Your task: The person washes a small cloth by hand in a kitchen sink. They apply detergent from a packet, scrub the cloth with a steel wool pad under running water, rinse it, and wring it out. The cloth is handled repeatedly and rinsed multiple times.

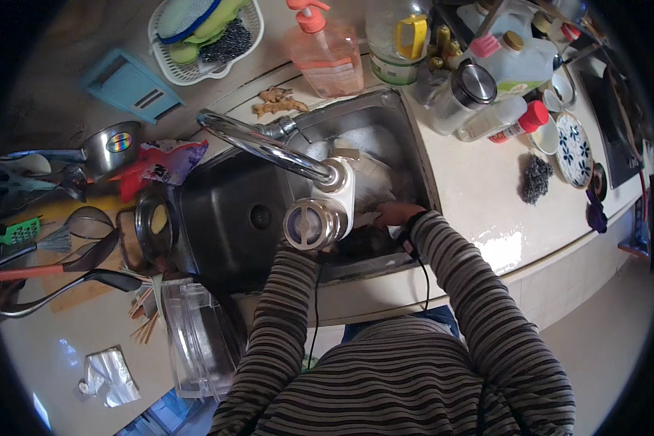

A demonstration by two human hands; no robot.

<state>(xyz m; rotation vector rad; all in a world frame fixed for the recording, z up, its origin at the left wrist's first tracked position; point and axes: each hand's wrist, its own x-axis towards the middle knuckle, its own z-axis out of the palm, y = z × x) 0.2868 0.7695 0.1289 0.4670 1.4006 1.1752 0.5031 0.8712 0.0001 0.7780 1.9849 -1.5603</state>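
In the right basin of a double stainless-steel sink point(417, 158), my right hand point(397, 213) reaches down beside a pale, blurred object point(371, 177) that lies in white suds point(368, 139). Its fingers are bent and partly hidden, so a grip on the object cannot be made out. My left hand is almost wholly covered by the round chrome-and-white tap filter point(310, 224); only the striped left sleeve point(286, 289) shows clearly. Above both basins arches the chrome tap point(267, 146). The left basin point(223, 218) has its drain point(260, 216) showing.
Behind the sink stand an orange pump bottle point(327, 60) and a white basket point(207, 76) of scrubbers. Jars and bottles, a glass jar point(463, 101) among them, crowd the right counter near a steel-wool pad point(536, 179). Utensils and a clear plastic bin point(193, 338) are at left.
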